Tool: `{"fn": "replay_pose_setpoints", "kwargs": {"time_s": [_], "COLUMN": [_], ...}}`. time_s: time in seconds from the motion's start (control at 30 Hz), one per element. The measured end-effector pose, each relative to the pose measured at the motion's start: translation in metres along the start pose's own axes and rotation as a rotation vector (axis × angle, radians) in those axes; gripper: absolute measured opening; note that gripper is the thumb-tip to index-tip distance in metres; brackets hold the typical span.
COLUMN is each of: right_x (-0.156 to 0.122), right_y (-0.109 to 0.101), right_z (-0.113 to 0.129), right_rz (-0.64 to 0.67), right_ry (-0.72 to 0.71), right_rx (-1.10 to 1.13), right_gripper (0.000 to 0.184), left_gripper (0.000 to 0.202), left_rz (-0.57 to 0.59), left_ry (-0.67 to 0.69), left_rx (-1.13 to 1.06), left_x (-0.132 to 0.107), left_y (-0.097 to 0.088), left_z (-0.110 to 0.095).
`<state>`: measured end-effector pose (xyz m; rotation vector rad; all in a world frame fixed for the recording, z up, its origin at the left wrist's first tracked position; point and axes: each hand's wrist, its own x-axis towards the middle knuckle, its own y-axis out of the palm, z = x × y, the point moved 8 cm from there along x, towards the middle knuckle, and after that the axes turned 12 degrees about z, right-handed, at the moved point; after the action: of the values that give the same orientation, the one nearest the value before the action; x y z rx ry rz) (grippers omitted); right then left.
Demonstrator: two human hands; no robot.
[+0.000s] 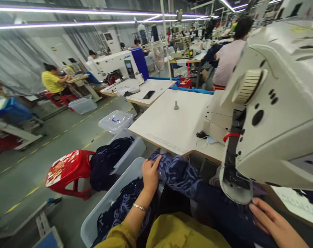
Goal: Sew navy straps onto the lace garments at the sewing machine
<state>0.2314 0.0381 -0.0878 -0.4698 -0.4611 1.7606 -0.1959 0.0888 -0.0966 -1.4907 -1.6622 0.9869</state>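
Observation:
My left hand (149,174) is closed on the edge of a navy cloth piece (180,174) with a wavy blue pattern, just in front of the table edge. This cloth runs to the right into a plain dark navy part (223,210) across my lap. My right hand (272,220) pinches the dark part close to the rounded head of a large white sewing machine (280,103). The machine hides where the cloth passes under its head. Beneath my left arm, a clear plastic bin (94,215) holds more navy patterned cloth (120,213).
A second bin (132,151) with dark cloth hanging over its side stands beyond, by a red stool (65,168). A white table (171,120) carries a small grey peg (176,105). A phone (149,94) lies on the farther table. Other people sit at machines behind.

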Motion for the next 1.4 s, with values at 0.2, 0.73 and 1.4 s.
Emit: {"fn": "replay_pose_setpoints", "kwargs": {"time_s": [0.2, 0.73, 1.4], "right_x": [0.030, -0.024, -0.049], "right_y": [0.054, 0.016, 0.014], "right_z": [-0.075, -0.024, 0.069], "right_rz": [-0.021, 0.068, 0.401], "right_ry": [0.089, -0.032, -0.168], "right_rx": [-0.361, -0.244, -0.170], "right_gripper": [0.035, 0.028, 0.026], "left_gripper": [0.036, 0.071, 0.042], "left_rz": [0.348, 1.439, 1.113], "left_ry": [-0.099, -0.066, -0.513], "left_rx": [0.118, -0.867, -1.618], "left_x": [-0.026, -0.096, -0.063], "left_y": [0.077, 0.189, 0.201], "left_z": [0.019, -0.157, -0.171]}}
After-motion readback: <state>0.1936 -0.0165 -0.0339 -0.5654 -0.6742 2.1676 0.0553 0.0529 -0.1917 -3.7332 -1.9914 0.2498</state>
